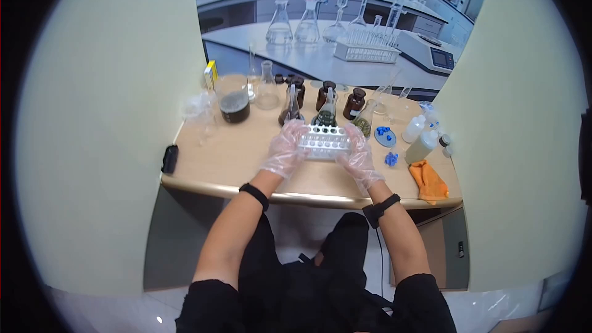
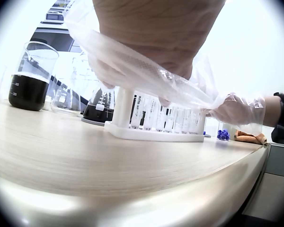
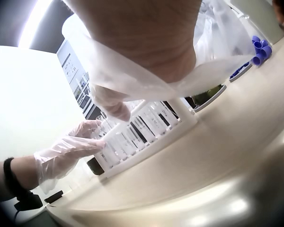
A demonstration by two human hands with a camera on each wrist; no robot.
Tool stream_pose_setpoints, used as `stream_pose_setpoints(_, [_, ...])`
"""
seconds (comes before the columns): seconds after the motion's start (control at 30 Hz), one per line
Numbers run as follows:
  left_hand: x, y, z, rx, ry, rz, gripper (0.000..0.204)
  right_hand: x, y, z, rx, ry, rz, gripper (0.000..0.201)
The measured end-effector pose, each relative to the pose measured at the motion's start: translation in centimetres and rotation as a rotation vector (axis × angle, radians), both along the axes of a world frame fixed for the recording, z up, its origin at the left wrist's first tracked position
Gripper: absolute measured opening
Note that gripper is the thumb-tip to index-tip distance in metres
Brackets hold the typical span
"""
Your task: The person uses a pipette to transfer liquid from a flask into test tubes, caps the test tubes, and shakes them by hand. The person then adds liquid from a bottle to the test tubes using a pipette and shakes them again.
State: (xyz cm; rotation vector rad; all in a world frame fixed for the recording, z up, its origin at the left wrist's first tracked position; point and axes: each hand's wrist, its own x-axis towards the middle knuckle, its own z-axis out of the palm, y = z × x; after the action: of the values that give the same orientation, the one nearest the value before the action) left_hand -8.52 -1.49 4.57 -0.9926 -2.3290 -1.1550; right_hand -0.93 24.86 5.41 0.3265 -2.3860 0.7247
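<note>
A white test tube rack (image 1: 324,143) with several clear tubes is held at its two ends by both gloved hands. The left hand (image 1: 287,149) grips its left end and the right hand (image 1: 359,155) its right end, in the head view. In the left wrist view the base of the rack (image 2: 154,134) is at the tabletop, tubes upright in it. The right wrist view shows the tubes (image 3: 132,135) in a row, with the left hand (image 3: 68,151) at the far end. Loose clear plastic gloves cover both hands.
Flasks with dark contents (image 1: 290,113) and brown bottles (image 1: 354,103) stand behind the rack. A beaker of dark liquid (image 1: 234,106) is at the left. Blue pieces (image 1: 391,160), white bottles (image 1: 422,147) and an orange cloth (image 1: 428,182) lie or stand at the right.
</note>
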Motion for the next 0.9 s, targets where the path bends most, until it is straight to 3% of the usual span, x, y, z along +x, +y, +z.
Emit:
stream_pose_setpoints(0.27, [-0.3,0.2,-0.3,-0.049,0.203,0.037,0.066,0.0,-0.5,-0.8,0.016,0.027,-0.046,0.082])
stream_pose_setpoints(0.9, [-0.3,-0.1,-0.1,-0.138,0.179,0.021,0.068,0.2,-0.5,-0.8,-0.038,0.005,-0.051,0.077])
